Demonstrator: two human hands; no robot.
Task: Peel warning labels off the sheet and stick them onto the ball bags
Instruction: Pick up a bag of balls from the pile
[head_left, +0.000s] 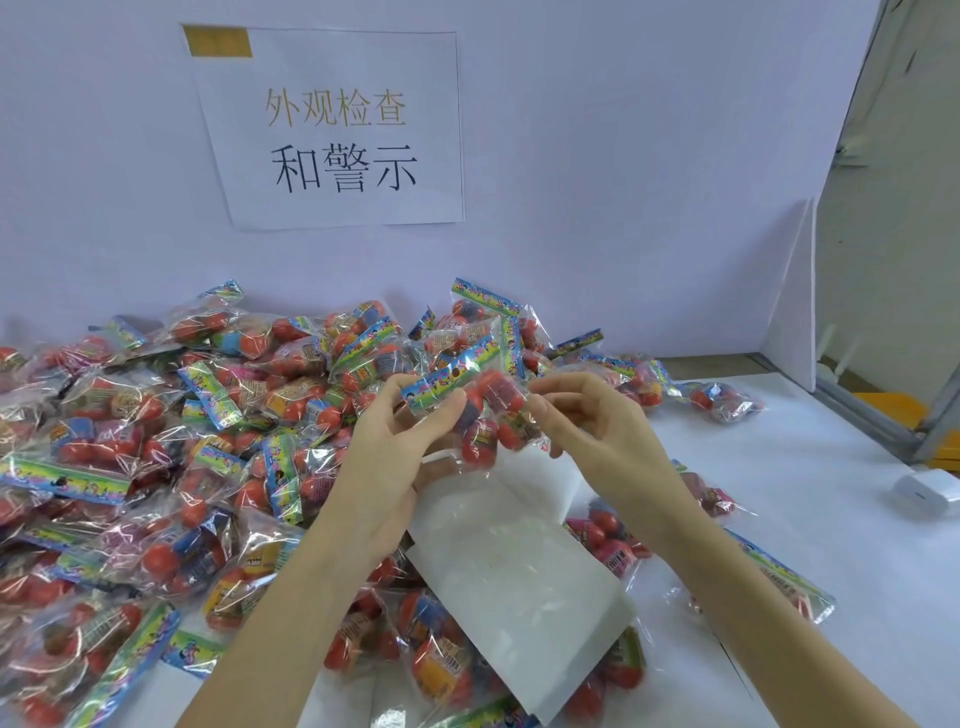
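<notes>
Pinching is seen on both sides: a ball bag (475, 410) is held raised between left hand (387, 462) and right hand (592, 431), thumb and fingers curled on crinkly clear film. Red round balls are packed inside, under a colourful header strip. Below the left fingers, the glossy white label sheet (514, 566) is tucked, flat.

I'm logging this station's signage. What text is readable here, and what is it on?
"外观检查" in yellowish characters, top line of the paper sign on the back wall.
"和警示" in black, second line of the same sign.
Printing on the colourful header of the ball bag that both hands hold: too blurred to read.
Printing on the piled bags: too small and blurred to read.
White label sheet: no legible text.
</notes>
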